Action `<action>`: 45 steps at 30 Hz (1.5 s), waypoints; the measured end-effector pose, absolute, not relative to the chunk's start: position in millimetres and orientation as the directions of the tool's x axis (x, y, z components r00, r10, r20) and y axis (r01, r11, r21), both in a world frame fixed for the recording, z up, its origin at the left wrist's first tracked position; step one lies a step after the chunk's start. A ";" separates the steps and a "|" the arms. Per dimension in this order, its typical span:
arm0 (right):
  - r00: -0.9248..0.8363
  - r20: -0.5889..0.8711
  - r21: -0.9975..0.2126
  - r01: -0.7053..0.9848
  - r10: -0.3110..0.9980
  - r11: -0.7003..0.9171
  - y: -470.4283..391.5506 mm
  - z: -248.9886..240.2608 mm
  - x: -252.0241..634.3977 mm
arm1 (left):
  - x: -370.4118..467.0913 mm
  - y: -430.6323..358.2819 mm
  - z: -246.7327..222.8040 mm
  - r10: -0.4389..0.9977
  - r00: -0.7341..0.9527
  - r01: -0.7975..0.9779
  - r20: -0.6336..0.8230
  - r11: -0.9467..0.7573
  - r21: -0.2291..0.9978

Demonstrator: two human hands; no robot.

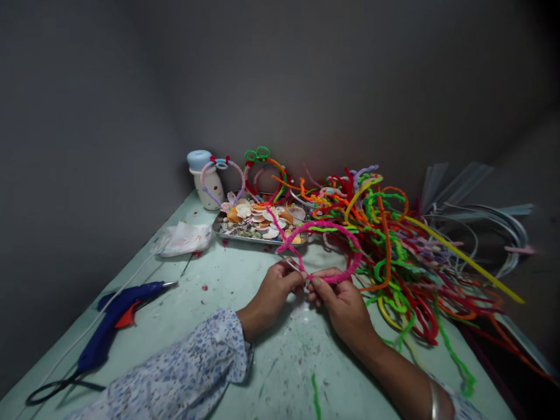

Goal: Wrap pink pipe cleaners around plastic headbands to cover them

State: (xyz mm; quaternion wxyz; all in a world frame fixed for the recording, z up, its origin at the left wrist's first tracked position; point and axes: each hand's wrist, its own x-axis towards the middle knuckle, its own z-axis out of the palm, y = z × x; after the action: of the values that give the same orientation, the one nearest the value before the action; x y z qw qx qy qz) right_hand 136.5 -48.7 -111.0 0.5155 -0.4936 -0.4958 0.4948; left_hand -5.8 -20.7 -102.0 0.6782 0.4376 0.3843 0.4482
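A loop wrapped in pink pipe cleaner (355, 239) is held up over the table, its loose pink ends crossing at the upper left. My right hand (341, 300) is closed on the bottom of this loop, thumb against fingers. Close beside it, my left hand (277, 286) pinches a thin whitish band end at the loop's lower left. The fingertips of both hands nearly meet, and they hide part of the join between pink fuzz and band.
A metal tray (238, 238) of shells lies behind the hands, with finished-looking loops and a white bottle (207, 186) at its back. Tangled pipe cleaners (394, 233) spread along the right. A blue glue gun (118, 315) and plastic bag (186, 239) lie left.
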 end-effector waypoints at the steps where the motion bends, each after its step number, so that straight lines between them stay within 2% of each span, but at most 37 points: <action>1: 0.021 0.022 -0.999 -0.025 1.000 0.022 -48.7 -110.9 136.5 | -5.7 -20.7 -102.0 0.943 0.306 -0.278 -0.128 0.217 0.936; 19: -0.011 0.018 -1.000 -0.025 1.000 0.018 -48.6 -114.3 134.5 | -6.8 -19.8 -99.3 0.951 0.292 -0.192 -0.103 0.164 0.967; 31: -0.027 0.006 -0.999 -0.051 1.000 0.005 -50.9 -116.0 134.1 | -4.2 -23.7 -88.6 0.973 0.202 -0.084 -0.109 0.128 0.988; 38: -0.037 0.006 -0.998 -0.062 0.999 0.004 -50.9 -116.4 133.4 | -2.8 -27.0 -81.4 0.968 0.205 -0.133 -0.145 0.175 0.976; 45: -0.015 -0.013 -0.998 -0.068 1.000 -0.014 -50.4 -113.5 133.7 | -2.8 -25.8 -85.8 0.972 0.192 -0.088 -0.135 0.154 0.984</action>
State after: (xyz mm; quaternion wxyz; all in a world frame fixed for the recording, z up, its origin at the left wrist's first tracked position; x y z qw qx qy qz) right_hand 133.7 -50.4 -113.5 0.5097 -0.4821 -0.4829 0.5239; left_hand -2.8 -25.8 -85.8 0.6045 0.4801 0.4601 0.4386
